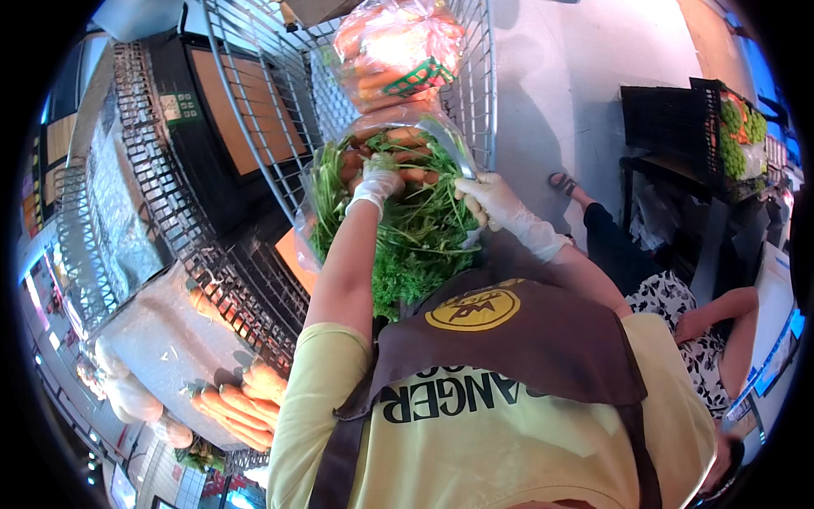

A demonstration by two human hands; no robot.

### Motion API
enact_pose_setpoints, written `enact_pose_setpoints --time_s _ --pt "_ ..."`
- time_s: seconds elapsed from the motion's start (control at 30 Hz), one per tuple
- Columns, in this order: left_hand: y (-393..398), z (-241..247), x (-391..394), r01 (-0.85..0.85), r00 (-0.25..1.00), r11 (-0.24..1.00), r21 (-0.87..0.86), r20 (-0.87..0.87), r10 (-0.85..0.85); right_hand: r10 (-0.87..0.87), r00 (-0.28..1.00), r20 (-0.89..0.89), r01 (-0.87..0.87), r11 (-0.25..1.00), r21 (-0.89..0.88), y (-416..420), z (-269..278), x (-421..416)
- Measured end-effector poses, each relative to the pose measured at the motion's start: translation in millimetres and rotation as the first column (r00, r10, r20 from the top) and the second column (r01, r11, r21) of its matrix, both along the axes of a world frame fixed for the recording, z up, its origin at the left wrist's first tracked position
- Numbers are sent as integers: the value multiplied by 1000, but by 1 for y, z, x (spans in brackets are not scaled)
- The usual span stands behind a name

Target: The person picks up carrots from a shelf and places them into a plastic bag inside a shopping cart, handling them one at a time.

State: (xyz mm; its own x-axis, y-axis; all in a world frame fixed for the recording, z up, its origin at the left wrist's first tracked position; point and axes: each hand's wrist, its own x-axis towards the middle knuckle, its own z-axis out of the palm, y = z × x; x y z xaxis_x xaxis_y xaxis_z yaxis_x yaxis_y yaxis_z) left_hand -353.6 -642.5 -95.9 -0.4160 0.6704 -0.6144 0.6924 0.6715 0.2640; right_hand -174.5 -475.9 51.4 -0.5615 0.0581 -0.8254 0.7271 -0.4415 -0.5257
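A bunch of carrot stems is gripped in my gloved left hand, over a clear plastic bag. Orange carrots lie at the far side of the bag's opening. Leafy carrot greens fill the near side and spread around my left wrist. At the bag's right edge, my gloved right hand is closed around a knife, its metal blade pointing up and left over the greens and carrots. The knife's handle is mostly hidden by my fingers.
A wire shopping cart surrounds another bag of carrots ahead. Left, loose carrots lie on a display surface beside black crate edges. Right are a person and a black crate of green produce.
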Motion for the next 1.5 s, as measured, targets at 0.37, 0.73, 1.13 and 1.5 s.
enact_pose_setpoints --time_s 0.37,0.73,1.13,1.5 --pt "-102 198 82 -9 984 924 382 -162 77 190 976 -107 -182 980 74 -11 -20 8" --pt "-174 161 178 -297 943 729 617 69 325 872 487 -48 -604 376 702 -57 -30 -23" --pt "-128 124 196 -753 386 458 472 -247 889 986 113 123 -586 -34 809 -88 -30 -78" --pt "-154 96 213 -587 561 515 625 -144 815 970 23 244 -492 -201 847 -130 -89 -82"
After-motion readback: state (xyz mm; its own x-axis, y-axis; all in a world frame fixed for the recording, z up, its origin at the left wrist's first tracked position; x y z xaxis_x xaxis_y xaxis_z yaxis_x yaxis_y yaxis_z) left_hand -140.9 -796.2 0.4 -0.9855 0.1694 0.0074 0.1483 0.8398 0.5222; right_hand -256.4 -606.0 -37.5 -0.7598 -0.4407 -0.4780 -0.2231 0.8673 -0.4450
